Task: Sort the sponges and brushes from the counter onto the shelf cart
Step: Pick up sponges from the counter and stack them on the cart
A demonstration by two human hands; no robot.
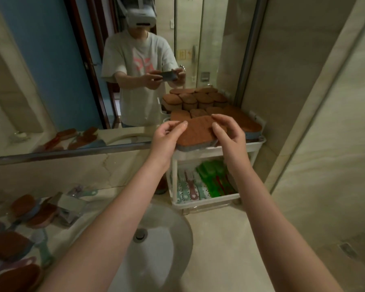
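Brown sponges (198,100) are filling the cart (255,144), left hand (167,135) and right hand (228,133) are pinching another sponge (196,131), loads more are sitting on the tabletop (219,228).

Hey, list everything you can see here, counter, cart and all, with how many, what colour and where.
brown-topped sponge with a grey base: one, held above the cart's top tier
brown-topped cart sponges: many, tightly packed, top tier
white plastic shelf cart: one, right of the sink
green plastic brushes: several, lower tier, right side
pastel-handled brushes: several, mint and pink, lower tier, left side
brown counter sponges: several, left of the sink
mint-handled counter brush: at least one, among those sponges
round white sink basin: one, set in the beige stone counter
wall mirror: one, behind the counter
left hand: pinches the held sponge's left edge
right hand: grips its right edge
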